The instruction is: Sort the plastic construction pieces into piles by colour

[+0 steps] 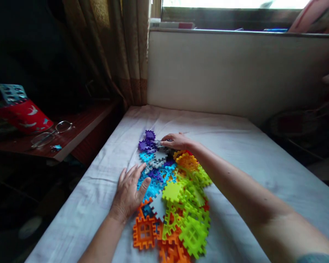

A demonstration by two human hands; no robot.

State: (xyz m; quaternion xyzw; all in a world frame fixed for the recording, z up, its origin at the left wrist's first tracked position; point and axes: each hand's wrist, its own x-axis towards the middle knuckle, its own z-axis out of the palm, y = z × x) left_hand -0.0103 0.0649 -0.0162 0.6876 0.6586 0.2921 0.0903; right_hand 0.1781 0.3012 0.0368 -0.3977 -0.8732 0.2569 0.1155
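A long pile of plastic interlocking building tiles with toothed edges lies on the sheet before me. My left hand (132, 190) rests at the pile's left side, fingers spread, by the blue tiles (152, 190). At the far end, my right hand (177, 141) reaches over grey tiles (158, 160), its fingertips touching a grey one; the thumb side is partly hidden. Purple tiles (150, 134) sit just left of those fingertips. Lime green tiles (172, 191) cover the right side, with yellow-orange tiles (186, 160) under my right wrist. Orange tiles (144, 232) are nearest me.
The tiles lie on a bed with a pale sheet (98, 193), against a light headboard panel (222, 69). On the left, a dark wooden table (79, 124) bears eyeglasses (50, 135) and a red container (27, 117). A brown curtain (131, 51) hangs behind it.
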